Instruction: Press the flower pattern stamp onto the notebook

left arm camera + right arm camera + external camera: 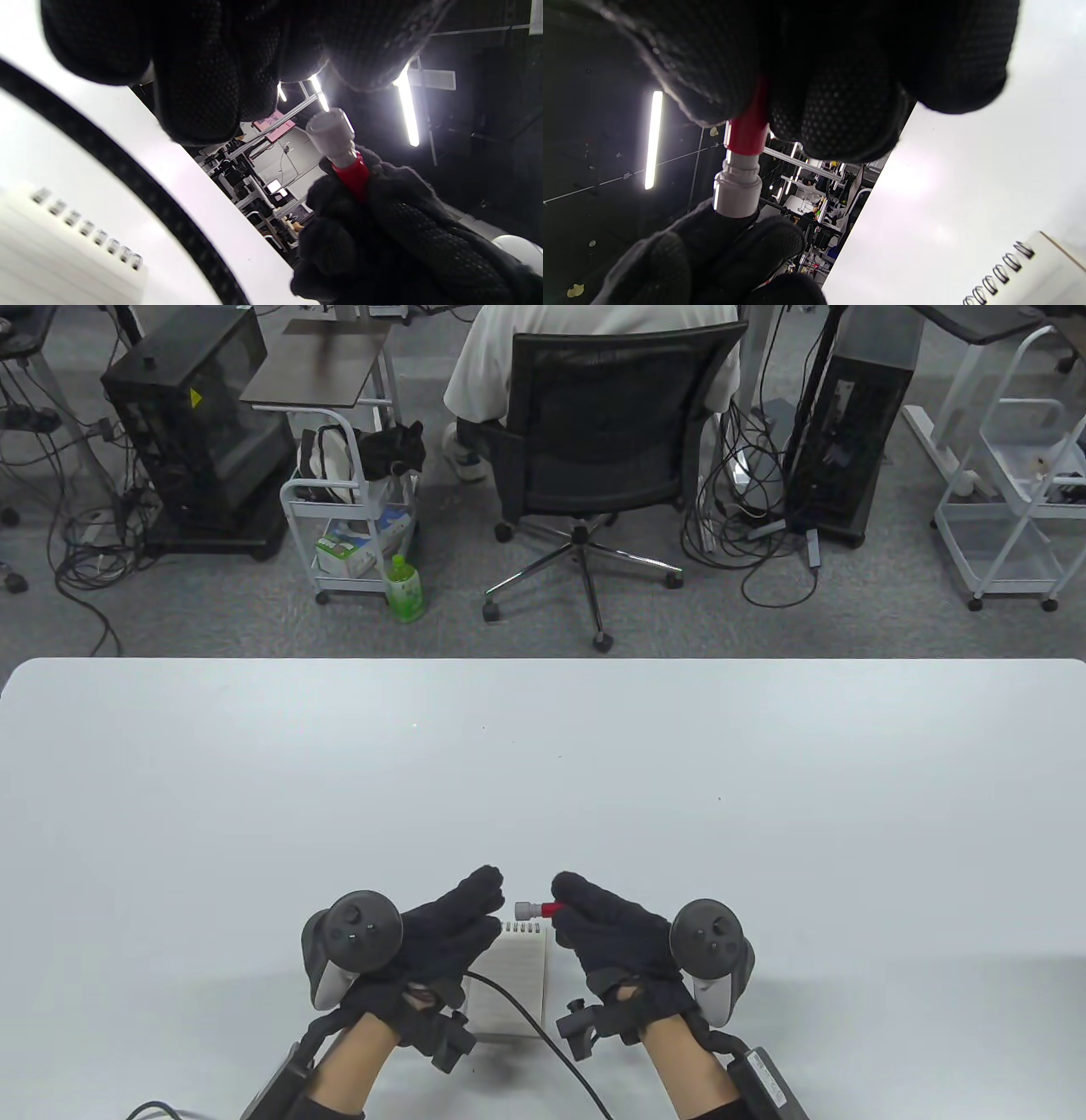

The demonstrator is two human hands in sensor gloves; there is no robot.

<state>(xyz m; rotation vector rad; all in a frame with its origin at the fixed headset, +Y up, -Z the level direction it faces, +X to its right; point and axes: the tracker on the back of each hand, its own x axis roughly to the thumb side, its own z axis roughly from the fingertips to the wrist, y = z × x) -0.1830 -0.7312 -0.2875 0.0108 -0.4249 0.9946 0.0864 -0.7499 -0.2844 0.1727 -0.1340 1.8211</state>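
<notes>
A small spiral-bound notebook (pixel 509 976) lies on the white table (pixel 543 780) near the front edge, partly under my left hand (pixel 490 906). It also shows in the left wrist view (pixel 63 254) and the right wrist view (pixel 1031 271). My right hand (pixel 564 903) grips a red stamp (pixel 550 909) above the notebook's top edge. The stamp's pale grey cap (pixel 525 909) points left. My left hand is open, its fingers close beside the cap (pixel 736 190). I cannot tell if they touch it. The cap also shows in the left wrist view (pixel 331 131).
A black glove cable (pixel 509 1010) runs across the notebook. Beyond the table's far edge are an office chair (pixel 594 441) with a seated person, a white cart (pixel 356 517) and computer towers.
</notes>
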